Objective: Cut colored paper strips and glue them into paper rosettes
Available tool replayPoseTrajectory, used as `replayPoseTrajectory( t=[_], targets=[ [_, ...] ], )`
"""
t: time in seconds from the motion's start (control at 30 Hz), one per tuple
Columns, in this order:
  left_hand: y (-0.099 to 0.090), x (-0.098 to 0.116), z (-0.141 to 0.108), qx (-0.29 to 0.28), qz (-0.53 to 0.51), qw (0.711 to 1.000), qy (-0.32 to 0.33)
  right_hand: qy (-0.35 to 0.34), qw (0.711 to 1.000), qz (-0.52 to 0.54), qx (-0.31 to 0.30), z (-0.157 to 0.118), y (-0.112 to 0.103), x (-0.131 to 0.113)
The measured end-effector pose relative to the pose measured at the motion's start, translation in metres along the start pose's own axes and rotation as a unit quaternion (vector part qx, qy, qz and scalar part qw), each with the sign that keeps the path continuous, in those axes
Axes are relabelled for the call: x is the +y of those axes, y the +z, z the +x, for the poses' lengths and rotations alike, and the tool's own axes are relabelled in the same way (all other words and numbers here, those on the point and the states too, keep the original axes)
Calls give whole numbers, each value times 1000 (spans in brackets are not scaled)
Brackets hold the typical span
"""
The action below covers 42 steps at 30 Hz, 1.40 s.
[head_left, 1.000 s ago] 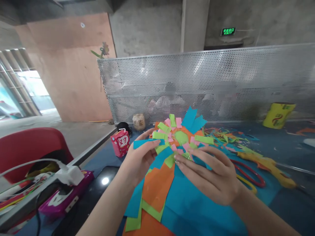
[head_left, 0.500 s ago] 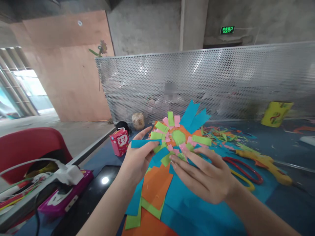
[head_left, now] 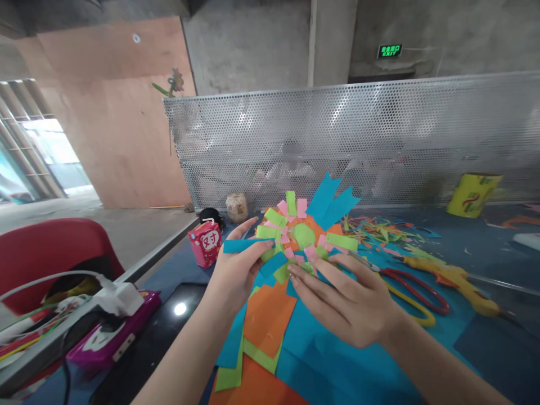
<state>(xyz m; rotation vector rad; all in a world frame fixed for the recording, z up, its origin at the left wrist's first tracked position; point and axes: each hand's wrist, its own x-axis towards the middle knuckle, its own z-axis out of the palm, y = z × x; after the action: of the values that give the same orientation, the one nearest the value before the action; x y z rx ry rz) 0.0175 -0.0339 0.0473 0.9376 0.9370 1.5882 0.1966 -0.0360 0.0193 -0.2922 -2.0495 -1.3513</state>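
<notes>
A round paper flower (head_left: 303, 235) has a light green centre, an orange ring, and green and pink strips around it. Two notched blue strips (head_left: 331, 203) stick up from its top right. My left hand (head_left: 237, 270) grips the flower's left side, thumb on a blue strip (head_left: 242, 246) that points left. On the lower right edge rest the fingertips of my right hand (head_left: 352, 295), fingers bent and close together; its thumb is hidden. Orange paper sheets (head_left: 270, 315) lie below the flower, over green and blue ones.
Red and yellow-handled scissors (head_left: 415, 289) and a yellow glue gun (head_left: 458, 281) lie right. Paper scraps (head_left: 379, 229) lie behind them. A pink drink box (head_left: 205, 243), a black tablet (head_left: 169, 332) and a purple power strip (head_left: 113, 337) are left. A perforated metal screen (head_left: 358, 140) stands behind.
The flower has shifted very slightly left, and my right hand has moved a little left with it. More of the scissors shows beside my right hand. My left hand is nearly unchanged.
</notes>
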Motion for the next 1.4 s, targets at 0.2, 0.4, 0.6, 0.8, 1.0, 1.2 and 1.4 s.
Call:
replayPoseTrajectory(
  t=[0.2, 0.4, 0.6, 0.8, 1.0, 1.2, 1.4],
  targets=[
    [0, -1, 1, -3, -2, 1000, 8, 12, 1000, 0, 23, 0, 3, -2],
    [0, -4, 1, 1, -9, 1000, 13, 41, 998, 33, 31, -2, 7, -4],
    [-7, 3, 6, -73, 10, 995, -59, 397, 879, 249, 90, -8, 16, 3],
    [-19, 13, 13, -74, 161, 984, 23, 646, 482, 572, 150, -11, 23, 24],
    [-13, 1, 11, -103, 148, 983, 25, 636, 349, 686, 60, -16, 31, 16],
    [-12, -6, 13, -108, 133, 985, 20, 617, 371, 692, 46, -15, 30, 10],
    [-11, -4, 13, -97, 117, 988, 15, 619, 374, 689, 41, -14, 28, 10]
  ],
)
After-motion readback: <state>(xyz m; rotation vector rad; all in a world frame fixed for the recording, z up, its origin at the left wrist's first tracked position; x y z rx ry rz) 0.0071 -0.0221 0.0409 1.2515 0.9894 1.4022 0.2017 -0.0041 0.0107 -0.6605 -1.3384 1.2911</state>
